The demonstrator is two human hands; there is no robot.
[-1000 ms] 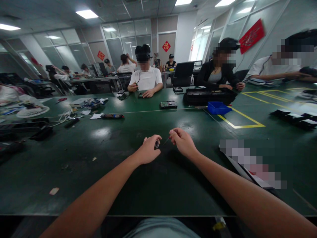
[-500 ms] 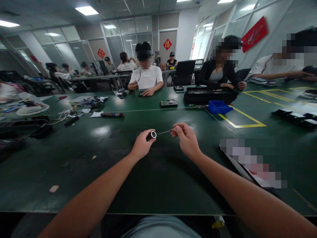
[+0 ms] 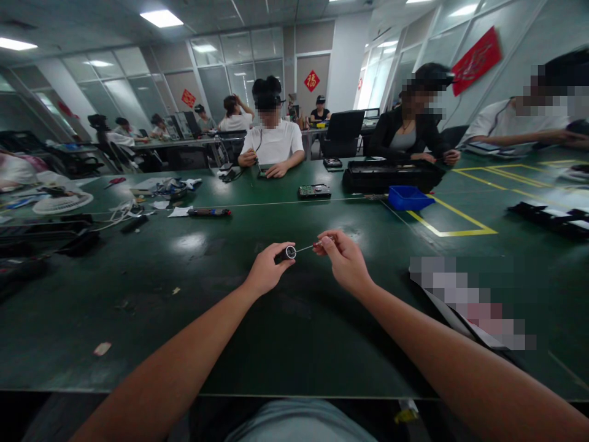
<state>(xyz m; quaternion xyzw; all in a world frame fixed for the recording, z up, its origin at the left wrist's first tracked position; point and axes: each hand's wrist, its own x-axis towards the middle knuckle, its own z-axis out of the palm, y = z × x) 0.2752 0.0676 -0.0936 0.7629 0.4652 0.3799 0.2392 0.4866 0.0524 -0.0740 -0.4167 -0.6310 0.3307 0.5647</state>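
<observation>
A short black cylinder with a bright ring at its end is gripped between the thumb and fingers of my left hand. Its ringed end faces right and toward me. My right hand is closed around the reddish handle of a thin screwdriver. The metal shaft points left, and its tip meets the ringed end; how far it goes in I cannot tell. Both hands are held above the green table.
Beyond my hands lie a hard drive, a blue tray and a long black housing. A dark pen-like tool lies at left, near cables and a white fan-like part. A person sits opposite.
My left hand has shifted slightly right with the black cylinder, and the cylinder's end has turned a little. My right hand has come slightly left, closing the gap.
</observation>
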